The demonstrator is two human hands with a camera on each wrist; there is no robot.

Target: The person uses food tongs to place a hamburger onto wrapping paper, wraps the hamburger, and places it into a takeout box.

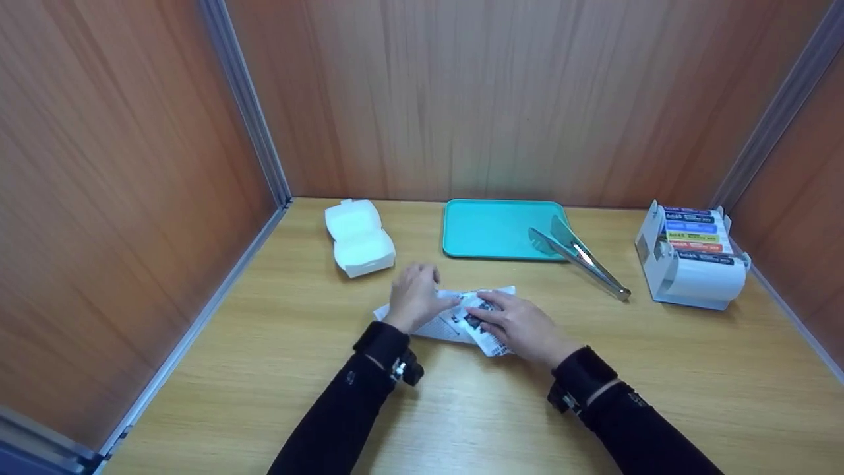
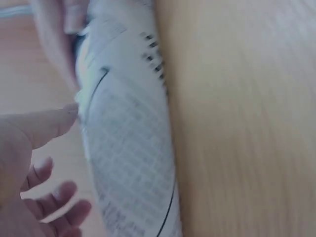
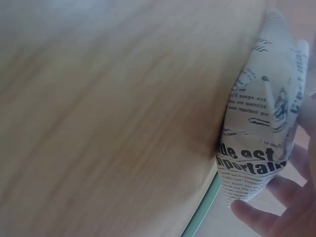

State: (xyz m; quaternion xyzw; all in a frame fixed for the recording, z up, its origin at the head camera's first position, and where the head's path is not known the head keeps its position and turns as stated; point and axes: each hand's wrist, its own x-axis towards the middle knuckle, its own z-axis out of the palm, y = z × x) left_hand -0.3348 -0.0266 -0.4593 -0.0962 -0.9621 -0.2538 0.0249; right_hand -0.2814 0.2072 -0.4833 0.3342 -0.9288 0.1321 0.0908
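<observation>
Tabletop [image 1: 475, 422]: printed paper [image 1: 443, 330], apparently mid-fold. Left hand [image 1: 413, 299] and right hand [image 1: 525, 325] touch it, unclenched; next crease likely needs pressure.

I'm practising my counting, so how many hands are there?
2. The left hand is at the left part of the paper, and the right hand is on its right part. No others show, and none seem hidden.

Newsprint-style paper [image 3: 252, 148], middle of table [image 1: 250, 330]: bold "de est" above "mportal", ends cut off; smaller "une quantité". Coloured labels [image 1: 692, 236] on white dispenser [image 1: 699, 282] near table's far right corner: too small to read.
</observation>
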